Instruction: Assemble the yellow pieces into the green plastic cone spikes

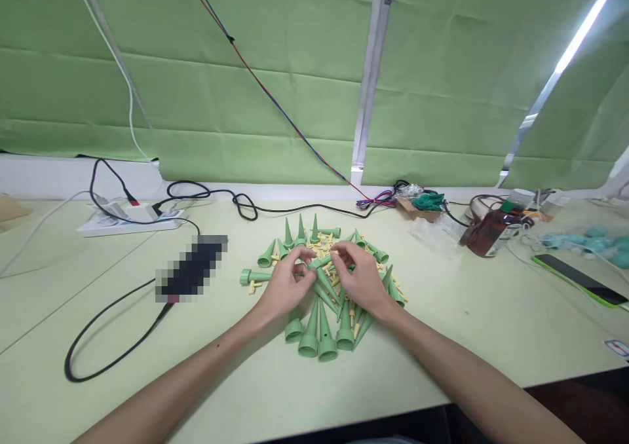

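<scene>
Between my hands, over a heap of parts, lies a green plastic cone spike point(323, 261). My left hand point(293, 280) is closed in a pinch on its left end. At its right end, the fingertips of my right hand point(361, 275) are pressed together; what exactly they grip is too small to make out. Around both hands are several more green cone spikes point(308, 336), some upright, others lying down. Small yellow T-shaped valves point(330, 241) are scattered in the middle of the heap, and one yellow valve point(253, 287) sits apart at the left.
A black device point(194, 268), partly blurred out, lies left with a cable looping from it. Behind it is a white power strip point(130, 220). At right are a brown bottle point(491, 231), a green-edged phone point(580, 279) and clear plastic bags point(435, 233). The table's front edge runs below.
</scene>
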A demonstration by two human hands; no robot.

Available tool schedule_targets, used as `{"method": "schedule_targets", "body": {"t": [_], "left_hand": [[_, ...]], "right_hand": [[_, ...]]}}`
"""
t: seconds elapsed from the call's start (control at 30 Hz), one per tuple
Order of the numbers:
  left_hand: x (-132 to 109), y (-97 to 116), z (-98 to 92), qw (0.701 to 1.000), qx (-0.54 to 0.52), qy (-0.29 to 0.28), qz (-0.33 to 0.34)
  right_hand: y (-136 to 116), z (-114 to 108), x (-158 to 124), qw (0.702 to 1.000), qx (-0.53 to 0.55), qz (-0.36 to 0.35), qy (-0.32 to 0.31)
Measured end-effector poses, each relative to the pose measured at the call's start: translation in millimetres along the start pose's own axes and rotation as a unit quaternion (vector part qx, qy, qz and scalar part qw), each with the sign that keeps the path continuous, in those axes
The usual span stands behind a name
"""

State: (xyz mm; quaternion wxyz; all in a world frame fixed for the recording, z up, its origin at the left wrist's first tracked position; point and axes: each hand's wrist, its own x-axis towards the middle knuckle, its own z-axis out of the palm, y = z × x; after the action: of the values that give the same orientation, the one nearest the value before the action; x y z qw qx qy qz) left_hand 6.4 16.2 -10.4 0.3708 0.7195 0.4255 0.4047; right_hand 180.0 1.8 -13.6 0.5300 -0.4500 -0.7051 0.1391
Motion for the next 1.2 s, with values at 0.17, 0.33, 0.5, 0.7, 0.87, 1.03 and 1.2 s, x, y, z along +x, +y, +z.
{"method": "schedule_targets", "body": {"t": [0.17, 0.33, 0.5, 0.7, 0.87, 1.03, 1.2], "left_hand": [[2.4, -6.0, 0.9, 0.999, -0.014, 0.028, -0.013], [3.2, -7.8, 1.1, 0.999, -0.021, 0.041, -0.013], [2.0, -3.3, 0.9, 0.999, 0.001, 0.031, -0.008], [1.6, -3.5, 0.5, 0.999, 0.010, 0.035, 0.000], [2.5, -6.8, 0.3, 0.999, 0.034, 0.040, 0.007], [2.4, -9.8, 0.4, 0.998, 0.045, 0.049, 0.018], [2.3, -8.9, 0.0, 0.998, 0.036, 0.047, 0.021]], "right_hand": [[0.4, 0.1, 0.1, 1.000, 0.006, 0.005, 0.002], [2.8, -0.3, 0.1, 1.000, 0.001, -0.003, 0.002], [3.7, 0.3, 0.0, 1.000, -0.015, -0.009, 0.006], [5.9, 1.7, -0.1, 1.000, -0.027, 0.000, 0.002], [6.2, 2.3, -0.4, 0.999, -0.031, 0.007, -0.005], [5.0, 2.3, -0.8, 0.999, -0.031, 0.009, -0.015], [4.5, 2.4, -1.6, 0.999, -0.027, 0.012, -0.030]]}}
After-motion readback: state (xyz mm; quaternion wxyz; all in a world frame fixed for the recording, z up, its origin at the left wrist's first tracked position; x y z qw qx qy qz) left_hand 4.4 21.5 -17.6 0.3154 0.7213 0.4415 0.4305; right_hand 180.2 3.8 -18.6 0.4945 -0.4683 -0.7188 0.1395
